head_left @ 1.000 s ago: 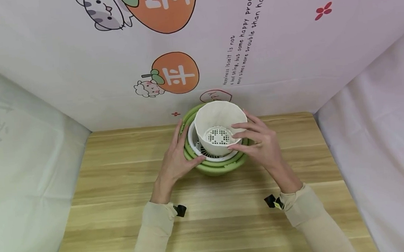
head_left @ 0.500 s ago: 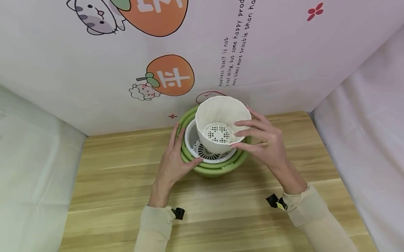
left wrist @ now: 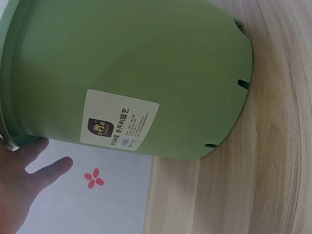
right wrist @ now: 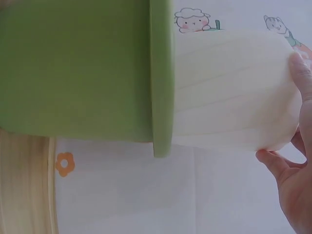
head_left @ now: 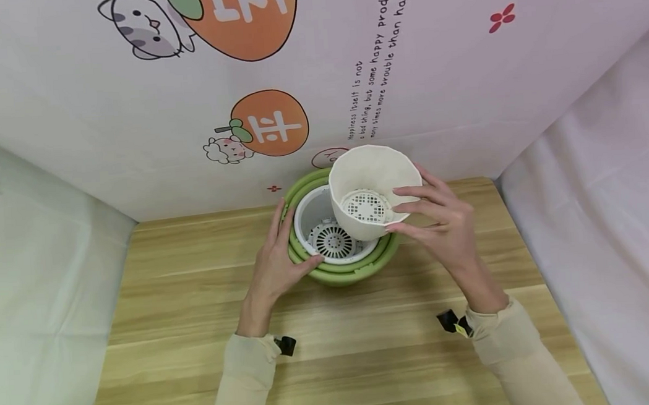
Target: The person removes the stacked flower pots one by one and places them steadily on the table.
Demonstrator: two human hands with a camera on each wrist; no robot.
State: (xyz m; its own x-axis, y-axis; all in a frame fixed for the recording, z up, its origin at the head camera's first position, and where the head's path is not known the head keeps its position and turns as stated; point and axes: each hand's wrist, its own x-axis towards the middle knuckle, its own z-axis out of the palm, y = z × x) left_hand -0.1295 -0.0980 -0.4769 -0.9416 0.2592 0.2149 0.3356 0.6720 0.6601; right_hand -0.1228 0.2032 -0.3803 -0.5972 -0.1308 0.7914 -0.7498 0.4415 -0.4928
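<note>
White pot (head_left: pixel 371 190) is hiding the green pots' (head_left: pixel 344 269) far right rim; label print (left wrist: pixel 119 127) is reading too small; right hand (right wrist: pixel 295 185) is running off the frame edge.

Bright, even, diffuse light throughout; shadows on the table (head_left: pixel 197 309) are soft and faint. Head view bends at its edges; wrist views stay slightly soft.
</note>
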